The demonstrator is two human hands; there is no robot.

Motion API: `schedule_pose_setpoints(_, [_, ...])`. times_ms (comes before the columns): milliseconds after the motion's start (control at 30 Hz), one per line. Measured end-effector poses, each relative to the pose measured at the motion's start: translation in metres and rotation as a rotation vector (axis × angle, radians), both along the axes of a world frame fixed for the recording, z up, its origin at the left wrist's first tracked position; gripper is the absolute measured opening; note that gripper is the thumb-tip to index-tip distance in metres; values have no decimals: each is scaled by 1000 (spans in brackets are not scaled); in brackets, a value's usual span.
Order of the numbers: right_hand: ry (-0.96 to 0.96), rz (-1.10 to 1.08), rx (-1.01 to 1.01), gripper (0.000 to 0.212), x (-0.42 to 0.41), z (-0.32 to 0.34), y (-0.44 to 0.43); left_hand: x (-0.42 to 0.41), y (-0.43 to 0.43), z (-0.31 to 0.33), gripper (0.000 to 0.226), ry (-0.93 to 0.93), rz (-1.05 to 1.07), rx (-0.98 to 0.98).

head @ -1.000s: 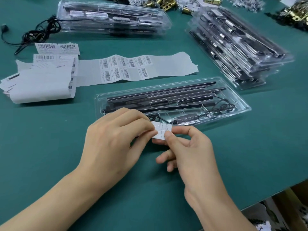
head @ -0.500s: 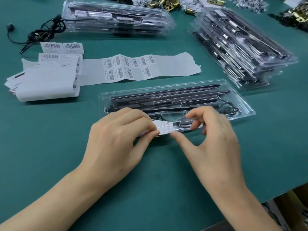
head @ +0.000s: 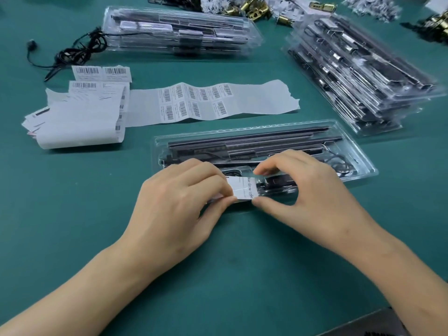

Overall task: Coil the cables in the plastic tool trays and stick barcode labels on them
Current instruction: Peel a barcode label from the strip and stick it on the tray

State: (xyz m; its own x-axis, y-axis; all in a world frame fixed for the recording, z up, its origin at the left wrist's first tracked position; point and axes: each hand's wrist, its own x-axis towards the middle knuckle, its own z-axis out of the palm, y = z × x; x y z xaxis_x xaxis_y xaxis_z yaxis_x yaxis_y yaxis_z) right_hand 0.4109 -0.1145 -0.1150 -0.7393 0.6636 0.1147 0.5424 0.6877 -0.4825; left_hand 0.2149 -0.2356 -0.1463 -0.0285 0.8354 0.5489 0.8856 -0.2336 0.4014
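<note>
A clear plastic tray (head: 363, 163) with black bars and a coiled black cable (head: 340, 166) lies on the green table in front of me. A white barcode label (head: 243, 190) sits at the tray's near edge. My left hand (head: 184, 202) pinches the label's left end between thumb and fingers. My right hand (head: 308, 190) holds the label's right end, thumb at its lower corner and index finger at the upper corner, arched over the tray's near compartment. The label's left part is hidden under my left fingers.
A strip of backing paper with barcode labels (head: 194, 103) lies behind the tray, beside a folded paper pile (head: 80, 122). Stacked trays stand at the back (head: 181, 32) and at the right (head: 358, 73). A loose black cable (head: 77, 52) lies far left. Brass hardware (head: 252, 8) at the far edge.
My right hand rose from below the label, arched over it and now grips its right end with thumb and index finger. The label now lies flatter against the tray edge.
</note>
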Motion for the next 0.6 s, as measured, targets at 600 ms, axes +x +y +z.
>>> schedule_pose_setpoints(600, [-52, 277, 133, 20, -16, 9, 10, 0, 0, 0, 15, 18, -1, -3])
